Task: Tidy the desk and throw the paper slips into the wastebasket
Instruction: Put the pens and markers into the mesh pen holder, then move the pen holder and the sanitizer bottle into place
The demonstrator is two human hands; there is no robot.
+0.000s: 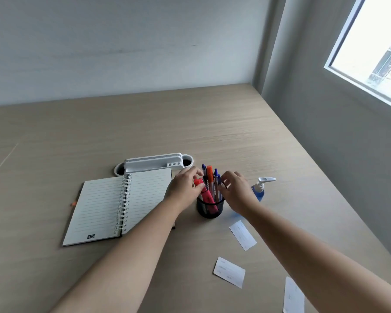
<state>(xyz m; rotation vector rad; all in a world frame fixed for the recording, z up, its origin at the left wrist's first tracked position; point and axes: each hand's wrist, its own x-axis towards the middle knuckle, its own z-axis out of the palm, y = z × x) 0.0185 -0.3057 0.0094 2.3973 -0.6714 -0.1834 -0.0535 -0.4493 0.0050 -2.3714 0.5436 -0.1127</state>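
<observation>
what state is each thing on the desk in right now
notebook: open, lying flat
pen cup: upright, holding pens
red highlighter: in cup, left hand gripping it
right hand: fingers on a pen
pump bottle: upright
paper slips: three, loose on desk

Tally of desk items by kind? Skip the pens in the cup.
Paper slips: 3
Open spiral notebook: 1
Black mesh pen cup: 1
White desk organizer: 1
Blue pump bottle: 1
Total: 7
</observation>
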